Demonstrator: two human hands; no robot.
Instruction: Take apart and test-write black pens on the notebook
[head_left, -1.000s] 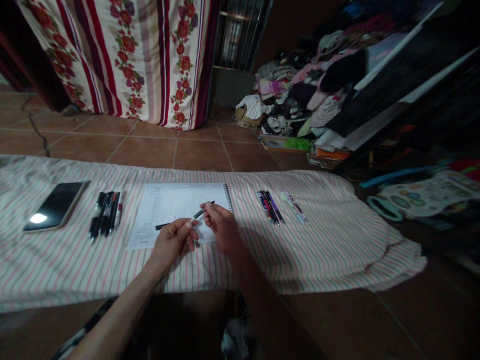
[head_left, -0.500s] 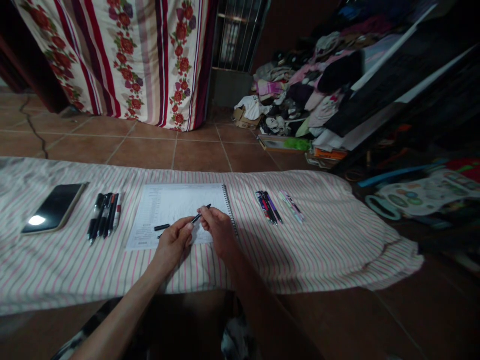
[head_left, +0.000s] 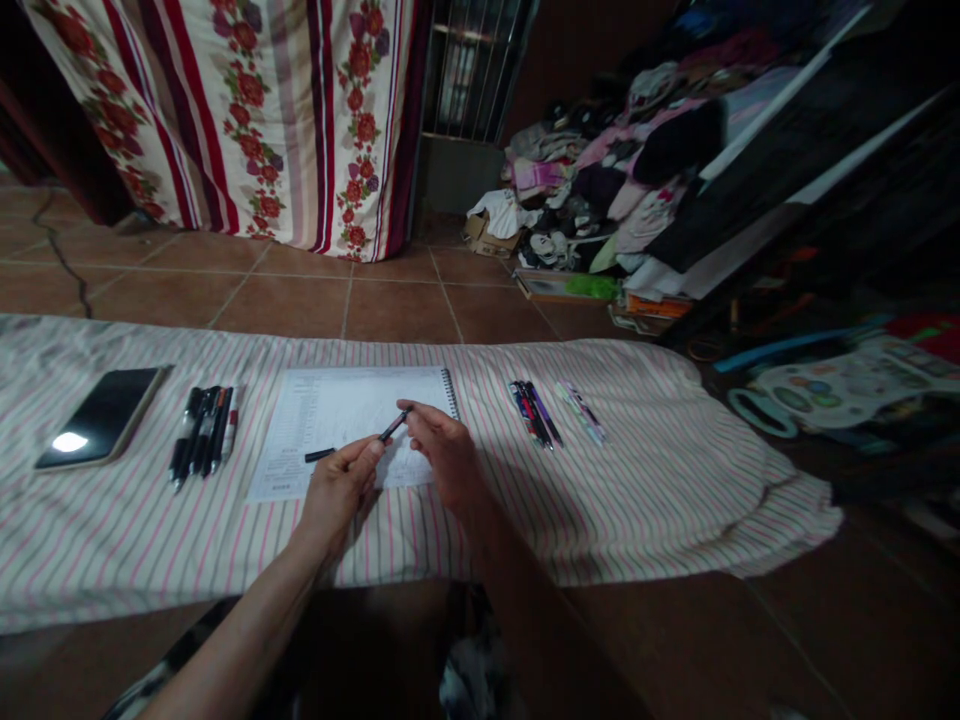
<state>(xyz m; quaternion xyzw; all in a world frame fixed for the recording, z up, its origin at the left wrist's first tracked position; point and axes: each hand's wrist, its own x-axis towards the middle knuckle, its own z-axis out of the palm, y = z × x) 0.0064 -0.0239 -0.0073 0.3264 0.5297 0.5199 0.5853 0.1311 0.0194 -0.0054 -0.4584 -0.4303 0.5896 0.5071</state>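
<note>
Only blurred print shows on the notebook (head_left: 330, 410) under the pen (head_left: 395, 425).

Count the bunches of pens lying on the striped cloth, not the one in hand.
3: a dark bunch left of the notebook, a second bunch right of it, a pale bunch farther right. The lifted pen is apart. None looks hidden.

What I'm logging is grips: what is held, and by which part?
A black pen: left hand pinches its near end, right hand its far end.
</note>
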